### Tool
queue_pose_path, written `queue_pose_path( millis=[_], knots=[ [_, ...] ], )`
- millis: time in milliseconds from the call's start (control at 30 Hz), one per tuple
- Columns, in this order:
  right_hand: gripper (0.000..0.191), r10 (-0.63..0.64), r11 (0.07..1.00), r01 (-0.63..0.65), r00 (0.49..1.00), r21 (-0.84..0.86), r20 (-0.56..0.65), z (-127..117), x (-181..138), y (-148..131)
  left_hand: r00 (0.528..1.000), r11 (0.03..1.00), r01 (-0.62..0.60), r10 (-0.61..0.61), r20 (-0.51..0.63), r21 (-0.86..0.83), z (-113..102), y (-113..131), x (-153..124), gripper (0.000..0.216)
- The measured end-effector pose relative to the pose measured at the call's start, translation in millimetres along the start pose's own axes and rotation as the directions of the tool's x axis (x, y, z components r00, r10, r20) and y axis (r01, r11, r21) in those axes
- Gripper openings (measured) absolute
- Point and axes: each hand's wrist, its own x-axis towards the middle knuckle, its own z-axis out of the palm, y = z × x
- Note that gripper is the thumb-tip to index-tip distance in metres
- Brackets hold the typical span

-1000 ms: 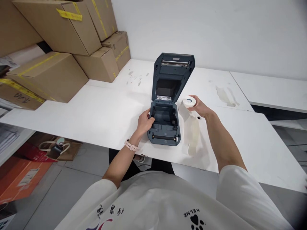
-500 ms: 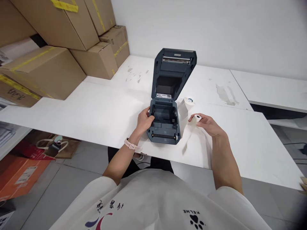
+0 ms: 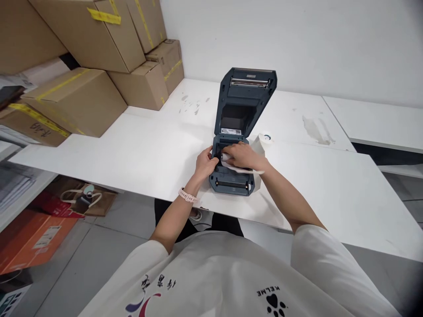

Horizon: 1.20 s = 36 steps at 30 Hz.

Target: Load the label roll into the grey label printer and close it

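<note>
A dark blue-grey label printer (image 3: 246,94) stands on the white table (image 3: 139,149) with its lid tipped up and open. My right hand (image 3: 243,155) is over the printer's open bay, closed on a small white paper roll (image 3: 226,157) whose loose strip trails to the right. My left hand (image 3: 205,164) grips the printer's left side wall. A second white roll (image 3: 266,138) with a blue ring stands on the table just right of the printer.
Cardboard boxes (image 3: 82,94) with yellow tape are stacked at the table's back left. A second white table (image 3: 376,123) adjoins at the right. Under the table at the left lie a brown bag (image 3: 89,200) and an orange box (image 3: 29,237).
My right hand set the large roll down beside the printer, picked up the small roll, and carried it left into the printer's bay. My left hand stayed on the printer.
</note>
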Motion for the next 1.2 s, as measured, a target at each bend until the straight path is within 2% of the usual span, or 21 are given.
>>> queue_pose_path(
  millis=[67, 167, 300, 400, 500, 600, 833, 1000, 1067, 1133, 1167, 1200],
  knots=[
    [0.041, -0.037, 0.998, 0.04, 0.997, 0.049, -0.063, 5, -13, 0, 1.0, 1.0, -0.005, 0.005, 0.004, -0.015, 0, -1, 0, 0.056],
    [0.037, -0.077, 0.974, 0.123, 0.969, 0.188, -0.235, 14, -47, -6, 1.0, 1.0, 0.008, -0.008, 0.004, -0.019, 0, -3, -1, 0.057],
    [0.036, -0.021, 0.944, 0.158, 0.905, 0.29, -0.424, 38, -88, -29, 0.999, 0.999, 0.044, -0.044, -0.024, 0.004, 1, -3, -2, 0.062],
    [0.034, 0.044, 0.948, 0.134, 0.845, 0.29, -0.532, 56, -100, -46, 0.999, 0.995, 0.047, -0.045, 0.03, -0.083, 1, -1, -3, 0.065],
    [0.031, 0.038, 0.951, 0.156, 0.797, 0.266, -0.603, 65, -100, -53, 0.993, 0.98, 0.068, -0.048, 0.111, -0.185, 0, 1, -4, 0.066],
    [0.03, 0.02, 0.953, 0.177, 0.774, 0.246, -0.633, 67, -98, -56, 0.988, 0.971, 0.094, -0.063, 0.142, -0.22, -1, 2, -4, 0.068],
    [0.028, -0.002, 0.97, 0.158, 0.764, 0.185, -0.645, 69, -96, -71, 0.986, 0.968, 0.094, -0.059, 0.153, -0.234, 0, 7, -4, 0.068],
    [0.031, 0.054, 0.955, 0.144, 0.777, 0.26, -0.627, 71, -99, -77, 0.984, 0.969, 0.106, -0.069, 0.166, -0.224, -1, 10, -6, 0.069],
    [0.031, 0.03, 0.928, 0.197, 0.806, 0.316, -0.591, 65, -107, -72, 0.985, 0.978, 0.091, -0.06, 0.165, -0.188, -3, 12, -16, 0.072],
    [0.029, -0.022, 0.854, 0.301, 0.836, 0.425, -0.548, 52, -115, -57, 0.985, 0.987, 0.069, -0.044, 0.168, -0.143, -5, 13, -34, 0.084],
    [0.027, -0.004, 0.813, 0.329, 0.828, 0.48, -0.561, 42, -117, -46, 0.983, 0.99, 0.068, -0.045, 0.179, -0.123, -6, 14, -45, 0.094],
    [0.026, 0.061, 0.784, 0.338, 0.794, 0.521, -0.605, 30, -115, -32, 0.981, 0.992, 0.082, -0.063, 0.184, -0.098, -7, 14, -57, 0.105]
  ],
)
